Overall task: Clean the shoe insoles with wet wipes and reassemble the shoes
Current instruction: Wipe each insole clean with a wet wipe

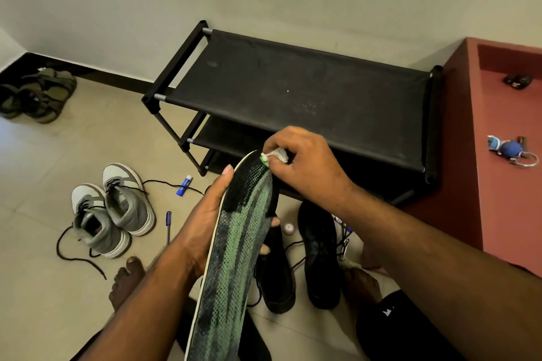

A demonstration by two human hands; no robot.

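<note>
While left hand point(205, 214) grips insole point(234, 249) — wipe point(277, 154) pressed

— What's on the floor point(44, 287) from where you sit?
— I see grey sneakers point(113, 209) at left, a pen point(168, 226) and blue tube point(184, 185) beside them, black shoes point(319, 255) nearer me, sandals point(38, 94) in the far left corner.
— And the rack point(293, 88)?
— Against the wall, top shelf bare.

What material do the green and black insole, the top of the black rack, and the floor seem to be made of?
Green and black insole: probably knitted or mesh fabric over pale foam; a net pattern and a light edge show.
Black rack top: looks like matte stretched fabric on dark tubes with grey connectors; dust specks show.
Beige floor: apparently smooth tile, with faint joint lines.
</note>
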